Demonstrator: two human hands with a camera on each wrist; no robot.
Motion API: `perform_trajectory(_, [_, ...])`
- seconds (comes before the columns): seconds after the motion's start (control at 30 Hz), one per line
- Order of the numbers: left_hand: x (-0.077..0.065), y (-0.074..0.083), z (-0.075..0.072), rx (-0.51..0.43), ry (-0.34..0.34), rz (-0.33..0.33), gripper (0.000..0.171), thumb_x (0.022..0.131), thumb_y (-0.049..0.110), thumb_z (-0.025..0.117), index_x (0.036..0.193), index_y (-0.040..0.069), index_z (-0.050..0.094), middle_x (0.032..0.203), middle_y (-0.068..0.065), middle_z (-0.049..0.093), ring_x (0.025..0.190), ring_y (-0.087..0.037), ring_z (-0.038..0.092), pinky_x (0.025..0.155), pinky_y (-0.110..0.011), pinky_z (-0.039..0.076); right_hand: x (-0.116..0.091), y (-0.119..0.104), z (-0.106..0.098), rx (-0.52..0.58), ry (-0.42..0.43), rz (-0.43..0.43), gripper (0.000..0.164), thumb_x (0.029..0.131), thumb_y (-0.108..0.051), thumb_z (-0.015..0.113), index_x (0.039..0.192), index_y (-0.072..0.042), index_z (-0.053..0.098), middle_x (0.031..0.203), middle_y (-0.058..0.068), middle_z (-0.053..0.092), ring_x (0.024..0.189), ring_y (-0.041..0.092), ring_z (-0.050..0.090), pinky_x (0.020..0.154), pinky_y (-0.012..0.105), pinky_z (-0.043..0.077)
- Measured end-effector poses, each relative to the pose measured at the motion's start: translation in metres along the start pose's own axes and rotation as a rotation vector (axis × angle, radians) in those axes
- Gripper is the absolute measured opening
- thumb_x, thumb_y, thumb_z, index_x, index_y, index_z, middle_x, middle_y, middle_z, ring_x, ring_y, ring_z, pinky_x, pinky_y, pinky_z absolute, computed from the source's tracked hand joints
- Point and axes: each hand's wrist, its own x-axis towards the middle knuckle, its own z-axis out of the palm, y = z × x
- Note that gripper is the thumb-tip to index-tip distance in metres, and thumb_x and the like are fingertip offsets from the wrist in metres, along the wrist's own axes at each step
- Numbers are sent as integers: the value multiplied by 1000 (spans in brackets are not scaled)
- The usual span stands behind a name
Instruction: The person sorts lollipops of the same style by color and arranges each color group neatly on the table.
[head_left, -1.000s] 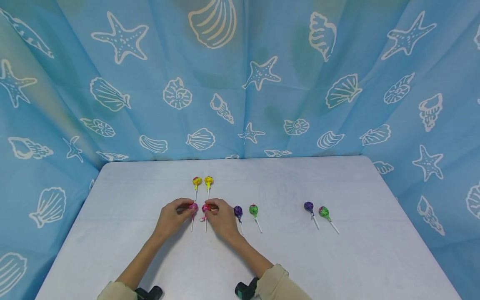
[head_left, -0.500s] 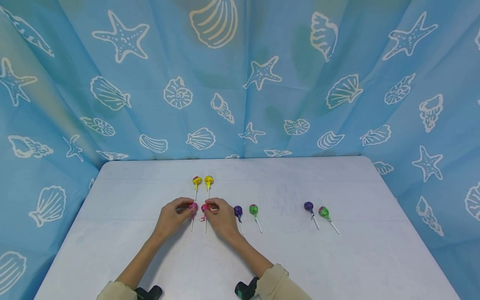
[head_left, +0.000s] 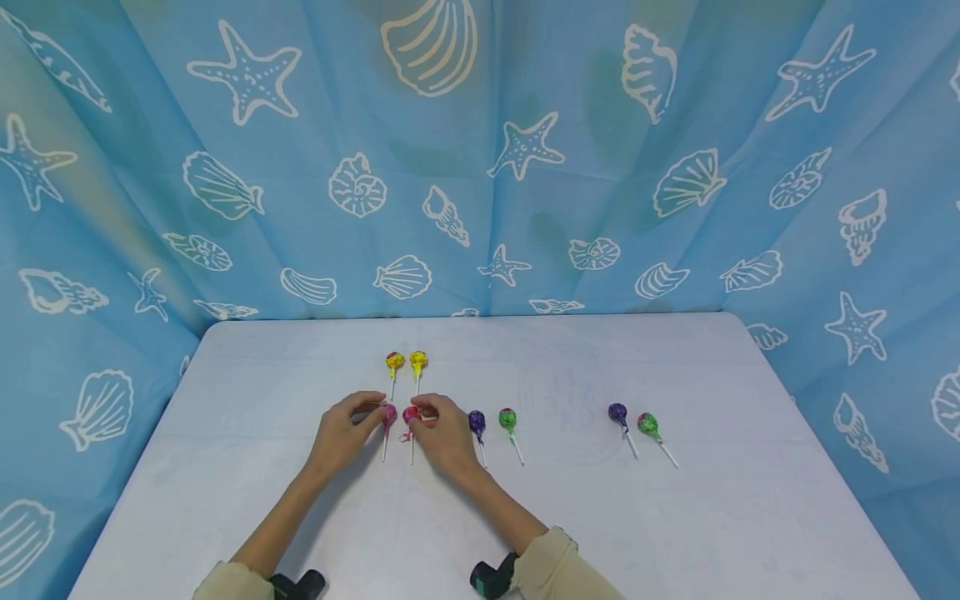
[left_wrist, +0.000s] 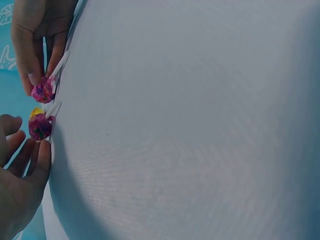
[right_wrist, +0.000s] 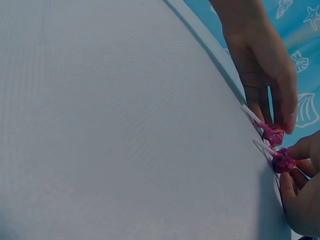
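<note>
Two pink lollipops lie side by side on the white table. My left hand (head_left: pixel 342 435) is at the left pink lollipop (head_left: pixel 388 414), one digit touching its candy while the other fingers stand a little off it; the left wrist view shows this gap beside the wrapped candy (left_wrist: pixel 40 127). My right hand (head_left: pixel 446 435) pinches the right pink lollipop (head_left: pixel 411 415) by its candy, as the right wrist view also shows at the wrapped candy (right_wrist: pixel 283 161). Both white sticks point toward me. Just beyond lie two yellow lollipops (head_left: pixel 394 361), their sticks reaching down to the pink ones.
Close to the right hand lie a purple lollipop (head_left: pixel 477 422) and a green lollipop (head_left: pixel 507 419). Farther right is another pair, a purple lollipop (head_left: pixel 617 413) and a green lollipop (head_left: pixel 648 425). A blue seashell curtain (head_left: pixel 480 200) hangs behind the table (head_left: pixel 750 517).
The left hand's fingers have loosened and lifted slightly away from the left pink lollipop. The right hand stays almost still, and the other lollipops have not moved.
</note>
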Motion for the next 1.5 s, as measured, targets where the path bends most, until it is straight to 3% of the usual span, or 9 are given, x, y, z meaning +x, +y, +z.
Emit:
perform_trajectory(0.2, [-1,2,-2,1,22,2,28,100,12,61,125,0,63,122,-16,66,118,-33,60,103,-49,45,1,-3,-5,18,-1,-5,27,89,-7,72,116,-7,70,113,3,67,100,16,64,86,26,54])
perform_trajectory(0.57, [-4,4,-6,-60,88,85,26,98,3,62,123,-4,63,119,-17,66,114,-33,62,96,-41,52,0,-13,-21,-21,1,-49,28,91,-7,73,118,-7,69,117,4,66,104,17,64,87,22,54])
perform_trajectory(0.83, [-5,14,-3,-84,94,113,27,95,-2,63,122,-6,62,117,-18,66,110,-33,62,96,-43,52,-4,-21,-39,-8,11,-81,28,91,-5,72,119,-8,69,119,4,64,105,18,64,88,21,53])
perform_trajectory(1.3, [-8,23,15,-136,102,257,28,91,-7,66,118,-8,64,110,-20,68,100,-29,65,90,-41,55,-12,-20,-80,16,51,-105,28,91,-4,72,119,-7,69,119,4,65,108,20,63,91,30,54])
perform_trajectory(1.5, [-11,34,25,-173,65,276,28,90,-7,67,118,-7,65,109,-18,69,99,-28,66,85,-30,57,-12,-13,-99,48,66,-119,29,90,-3,73,118,-6,69,119,6,66,109,23,63,92,32,54])
